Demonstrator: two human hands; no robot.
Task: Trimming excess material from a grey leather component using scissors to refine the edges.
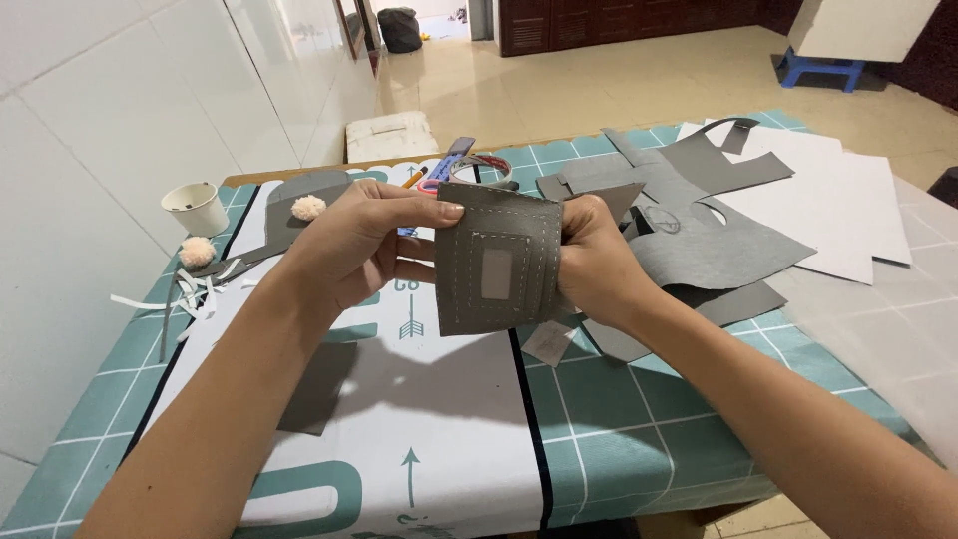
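Behind grey stitched panel, right hand fingers hidden, left hand thumb visible

White tiled wall, beige floor

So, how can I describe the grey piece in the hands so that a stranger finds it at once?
Look above the teal grid cutting mat, at its middle. There the left hand and the right hand hold up one grey stitched panel between them. Unlike the loose grey offcuts lying flat behind, it has dashed seam lines and a small pale rectangular window.
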